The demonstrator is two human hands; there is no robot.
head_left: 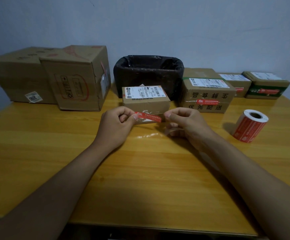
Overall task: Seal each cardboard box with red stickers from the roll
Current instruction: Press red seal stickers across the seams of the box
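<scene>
A red sticker is being held stretched out in front of the small cardboard box at the middle of the desk, level with the lower part of the box's near face. The left hand is pinching the sticker's left end between thumb and forefinger, and the right hand is pinching its right end, the other fingers of both hands curling inward; a pale, see-through strip is showing under the right hand's fingers. The sticker roll is lying tilted on the desk to the right, well apart from the hands. Behind the small box a bin lined with a black bag is standing. To its right three boxes are sitting in a row, the nearest and the two beyond each wearing a red sticker on the front. Two large cardboard boxes are standing at the far left.
</scene>
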